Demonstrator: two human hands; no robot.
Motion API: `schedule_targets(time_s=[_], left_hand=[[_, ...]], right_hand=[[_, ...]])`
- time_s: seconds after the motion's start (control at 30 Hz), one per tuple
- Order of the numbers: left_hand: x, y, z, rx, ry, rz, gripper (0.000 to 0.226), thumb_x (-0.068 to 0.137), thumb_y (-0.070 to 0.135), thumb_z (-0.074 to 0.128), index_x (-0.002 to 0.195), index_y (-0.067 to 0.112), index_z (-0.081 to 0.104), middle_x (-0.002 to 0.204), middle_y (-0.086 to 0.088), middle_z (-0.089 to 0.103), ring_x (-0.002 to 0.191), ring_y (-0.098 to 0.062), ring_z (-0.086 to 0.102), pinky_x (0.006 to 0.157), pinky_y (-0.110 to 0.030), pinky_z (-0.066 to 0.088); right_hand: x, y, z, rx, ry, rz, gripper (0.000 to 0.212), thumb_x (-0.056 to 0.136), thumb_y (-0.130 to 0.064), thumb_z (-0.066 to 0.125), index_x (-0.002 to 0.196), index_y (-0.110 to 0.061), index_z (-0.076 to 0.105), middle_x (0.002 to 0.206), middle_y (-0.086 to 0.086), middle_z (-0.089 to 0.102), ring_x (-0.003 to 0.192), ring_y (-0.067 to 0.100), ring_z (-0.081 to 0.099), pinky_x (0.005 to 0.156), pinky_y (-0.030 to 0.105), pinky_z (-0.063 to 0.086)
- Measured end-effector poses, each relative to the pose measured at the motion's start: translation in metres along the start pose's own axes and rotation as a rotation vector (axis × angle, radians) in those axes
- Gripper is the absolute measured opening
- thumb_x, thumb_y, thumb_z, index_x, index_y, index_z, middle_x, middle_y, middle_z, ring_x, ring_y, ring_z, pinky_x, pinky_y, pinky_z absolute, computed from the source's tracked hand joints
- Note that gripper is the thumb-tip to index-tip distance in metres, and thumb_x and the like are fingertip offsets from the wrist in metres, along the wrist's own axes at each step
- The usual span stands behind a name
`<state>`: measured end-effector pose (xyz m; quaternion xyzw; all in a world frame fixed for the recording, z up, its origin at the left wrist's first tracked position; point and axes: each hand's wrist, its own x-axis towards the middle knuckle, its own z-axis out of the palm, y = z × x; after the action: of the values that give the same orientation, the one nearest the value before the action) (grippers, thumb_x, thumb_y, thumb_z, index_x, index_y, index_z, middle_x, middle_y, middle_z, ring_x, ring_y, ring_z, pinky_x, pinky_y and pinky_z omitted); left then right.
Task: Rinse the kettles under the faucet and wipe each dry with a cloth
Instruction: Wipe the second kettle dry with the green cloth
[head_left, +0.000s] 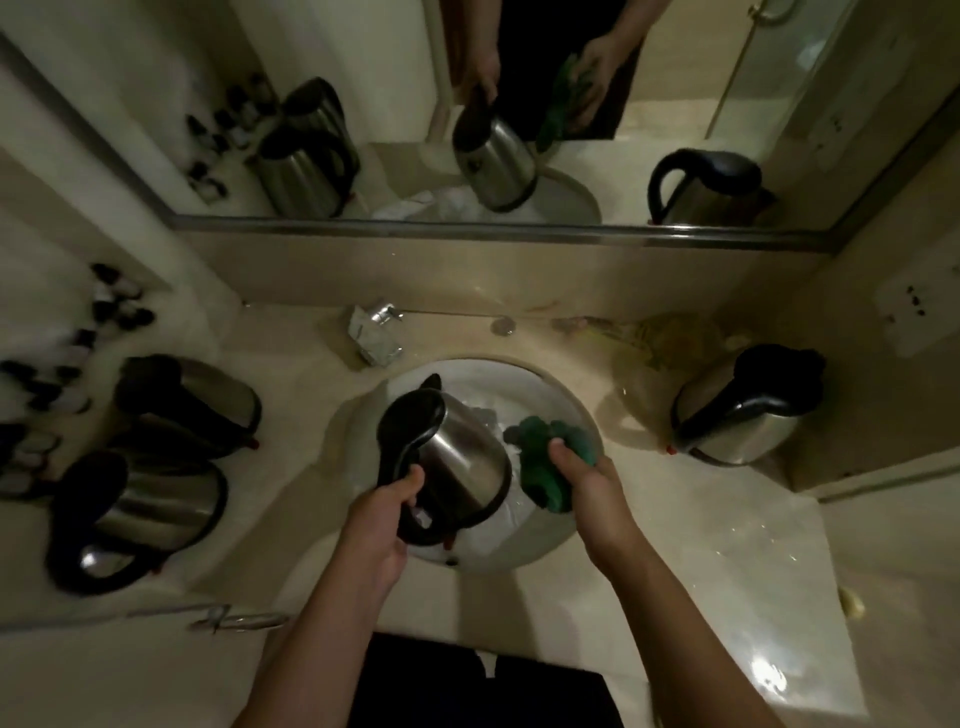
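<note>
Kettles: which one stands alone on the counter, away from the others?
The kettle right of the sink. It stands upright by itself; two others sit together on the left, and a fourth is held tilted over the basin.

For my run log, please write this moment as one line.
left hand: grips kettle over sink | right hand: holds green cloth

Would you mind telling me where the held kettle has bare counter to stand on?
Bare patch: front-right counter, between sink and lone kettle. The left side is crowded by two kettles and small bottles.
</note>
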<state>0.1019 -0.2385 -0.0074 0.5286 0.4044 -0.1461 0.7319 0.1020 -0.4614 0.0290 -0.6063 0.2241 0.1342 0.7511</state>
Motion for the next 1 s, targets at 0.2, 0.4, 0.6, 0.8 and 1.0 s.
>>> schedule_targets(time_s=[0.2,0.4,0.6,0.8,1.0], left_hand=[[-0.051,0.023,-0.007,-0.034,-0.092,0.074,0.030,0.081,0.029,0.077,0.109,0.020,0.079,0.124,-0.014,0.069,0.119,-0.033,0.061,0.114,-0.054,0.039],[-0.084,0.043,-0.001,-0.058,-0.123,0.157,0.018,0.097,0.013,0.061,0.088,0.013,0.076,0.068,-0.001,0.070,0.072,-0.016,0.063,0.070,-0.031,0.048],[-0.094,0.053,-0.018,-0.020,-0.154,0.202,0.029,0.070,0.032,0.083,0.055,0.023,0.060,0.065,-0.006,0.042,0.070,-0.023,0.047,0.085,-0.044,0.039],[-0.104,0.062,-0.002,-0.090,-0.163,0.257,0.018,0.085,0.016,0.070,0.068,0.012,0.073,0.067,-0.005,0.066,0.069,-0.021,0.065,0.065,-0.029,0.054],[-0.103,0.060,0.002,-0.002,-0.103,0.275,0.028,0.088,0.019,0.072,0.064,0.016,0.059,0.066,-0.007,0.041,0.068,-0.021,0.046,0.080,-0.036,0.042]], right_hand=[[-0.014,-0.047,0.035,-0.010,-0.088,-0.223,0.025,0.102,-0.018,0.057,0.120,-0.035,0.060,0.120,0.002,0.070,0.099,0.007,0.067,0.086,0.020,0.052],[-0.009,-0.032,0.070,-0.804,-0.379,-0.537,0.089,0.088,-0.075,0.049,0.162,-0.045,0.008,0.172,-0.015,0.002,0.158,0.017,0.015,0.123,0.051,0.033],[0.017,-0.044,0.080,-0.446,-0.211,-0.480,0.051,0.101,-0.060,0.026,0.143,-0.045,0.051,0.147,-0.012,0.056,0.136,0.006,0.050,0.117,0.048,0.042],[-0.008,-0.028,0.097,-0.933,-0.129,-0.977,0.071,0.103,-0.049,0.038,0.163,-0.017,0.021,0.167,0.015,0.024,0.155,0.029,0.024,0.125,0.041,0.022],[0.014,-0.020,0.080,-0.523,-0.010,-0.512,0.049,0.101,-0.047,0.027,0.132,-0.023,0.057,0.120,0.001,0.063,0.112,0.010,0.060,0.101,0.043,0.051]])
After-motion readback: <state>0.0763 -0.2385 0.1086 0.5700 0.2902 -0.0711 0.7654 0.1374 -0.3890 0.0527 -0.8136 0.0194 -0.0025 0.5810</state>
